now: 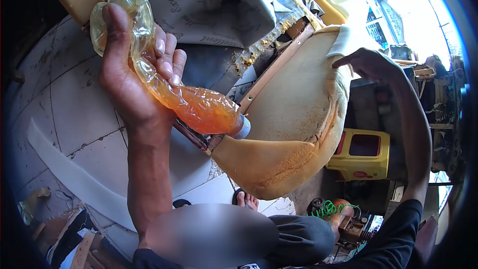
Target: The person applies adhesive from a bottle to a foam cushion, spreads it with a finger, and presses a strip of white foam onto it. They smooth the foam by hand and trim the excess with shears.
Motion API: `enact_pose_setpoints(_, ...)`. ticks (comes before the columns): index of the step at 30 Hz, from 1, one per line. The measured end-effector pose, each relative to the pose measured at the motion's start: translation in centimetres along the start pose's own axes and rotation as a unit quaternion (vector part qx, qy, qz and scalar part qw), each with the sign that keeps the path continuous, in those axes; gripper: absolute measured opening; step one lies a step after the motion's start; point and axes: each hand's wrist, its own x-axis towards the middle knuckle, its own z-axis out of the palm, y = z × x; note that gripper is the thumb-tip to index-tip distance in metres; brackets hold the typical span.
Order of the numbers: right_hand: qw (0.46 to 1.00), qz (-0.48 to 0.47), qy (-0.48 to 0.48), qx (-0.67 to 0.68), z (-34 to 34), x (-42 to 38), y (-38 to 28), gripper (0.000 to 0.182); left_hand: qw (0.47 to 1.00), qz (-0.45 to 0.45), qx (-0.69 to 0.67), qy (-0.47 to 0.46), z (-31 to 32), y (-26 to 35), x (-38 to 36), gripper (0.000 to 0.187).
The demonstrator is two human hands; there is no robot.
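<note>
My left hand (pixel 137 77) is closed around a crumpled clear plastic bottle (pixel 199 109) with orange liquid pooled toward its pale cap. The bottle tilts down to the right, cap end low, over the edge of a large yellowish foam pad (pixel 298 84). Wood strips (pixel 279 67) run along the pad's left edge. My right hand (pixel 371 65) is at the pad's upper right edge, palm down, one finger stretched onto the foam beside a white folded strip (pixel 343 42). Its other fingers hang partly hidden in shadow, and nothing shows in them.
Grey printed sheeting (pixel 199 7) covers something at the back. A yellow box-like object (pixel 361 154) sits right of the pad. A green coiled hose (pixel 331 209) lies near a small machine (pixel 356 226). A long white strip (pixel 69 169) and scraps lie on the tiled floor (pixel 79 104).
</note>
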Motion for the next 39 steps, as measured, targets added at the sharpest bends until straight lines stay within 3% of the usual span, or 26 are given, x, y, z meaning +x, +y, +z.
enact_pose_setpoints(1,0.996,-0.052,0.032,-0.071,0.9,-1.9,-2.0,0.05,1.0,-0.002,0.004,0.0,0.0,0.0,0.0,0.051)
enact_pose_setpoints(2,0.994,-0.04,0.026,-0.096,1.5,-3.6,-3.7,0.051,1.0,-0.002,0.003,0.0,-0.1,0.0,0.0,0.051)
enact_pose_setpoints(3,0.978,-0.108,0.059,-0.171,2.6,-4.8,-4.0,0.052,1.0,-0.004,0.001,0.0,-0.1,0.1,0.0,0.051)
enact_pose_setpoints(4,0.97,-0.168,0.064,-0.165,3.7,-5.6,-3.9,0.051,1.0,-0.005,0.0,0.0,-0.1,0.1,0.0,0.051)
enact_pose_setpoints(5,0.996,-0.073,0.016,-0.054,3.8,-8.0,-6.5,0.049,1.0,-0.003,-0.001,0.0,-0.1,0.2,0.1,0.051)
enact_pose_setpoints(7,0.982,-0.175,0.062,-0.026,4.3,-8.9,-6.3,0.048,1.0,-0.011,0.002,0.013,0.0,0.3,-0.1,0.053)
enact_pose_setpoints(10,0.977,-0.203,0.033,-0.06,4.8,-10.9,-7.5,0.049,1.0,-0.021,-0.02,0.003,0.4,0.6,-0.3,0.056)
enact_pose_setpoints(11,0.946,-0.321,0.02,-0.032,5.2,-12.0,-8.0,0.05,1.0,-0.014,-0.019,0.005,0.5,0.9,-0.2,0.056)
enact_pose_setpoints(12,0.945,-0.327,0.021,0.015,5.2,-13.4,-9.3,0.053,0.999,-0.007,-0.017,0.028,0.8,1.1,-0.3,0.058)
enact_pose_setpoints(14,0.943,-0.326,0.021,0.07,6.5,-15.5,-11.5,0.057,0.999,0.001,-0.014,0.051,1.1,1.2,-0.5,0.061)
enact_pose_setpoints(15,0.938,-0.265,-0.001,0.225,7.4,-15.8,-12.3,0.062,0.999,0.002,-0.013,0.047,1.3,1.4,-0.6,0.061)
enact_pose_setpoints(16,0.906,-0.199,-0.023,0.372,8.1,-16.1,-12.7,0.067,0.998,0.006,-0.02,0.055,1.3,1.6,-0.8,0.062)
enact_pose_setpoints(17,0.856,-0.246,-0.095,0.446,8.8,-16.2,-12.7,0.077,0.998,0.011,-0.027,0.063,1.4,1.8,-0.9,0.062)
enact_pose_setpoints(19,0.748,-0.231,-0.177,0.596,10.9,-16.9,-13.8,0.08,0.998,0.009,-0.042,0.05,1.1,2.2,-0.9,0.063)
enact_pose_setpoints(20,0.771,-0.2,-0.219,0.564,10.7,-17.2,-14.1,0.08,0.998,0.001,-0.057,0.037,1.2,2.3,-0.9,0.063)
enact_pose_setpoints(21,0.74,-0.228,-0.213,0.596,12.4,-17.0,-14.4,0.078,0.998,0.0,-0.06,0.033,1.6,2.4,-0.9,0.063)
enact_pose_setpoints(23,0.725,-0.173,-0.233,0.625,12.2,-17.7,-15.8,0.077,0.996,-0.003,-0.065,0.054,2.2,2.8,-1.2,0.064)
enact_pose_setpoints(24,0.725,-0.173,-0.231,0.625,12.4,-17.7,-16.0,0.077,0.998,-0.005,-0.055,0.02,2.0,2.9,-1.4,0.064)
enact_pose_setpoints(26,0.636,-0.158,-0.25,0.713,12.9,-17.4,-16.2,0.078,0.998,-0.004,-0.06,0.023,2.4,3.2,-1.6,0.064)
enact_pose_setpoints(30,0.632,-0.13,-0.215,0.733,13.9,-17.9,-17.0,0.079,0.998,0.002,-0.066,0.021,3.0,3.6,-2.0,0.062)
enact_pose_setpoints(39,0.595,-0.178,-0.246,0.744,14.9,-17.3,-16.1,0.081,0.999,0.021,-0.033,0.003,3.1,3.3,-2.3,0.058)
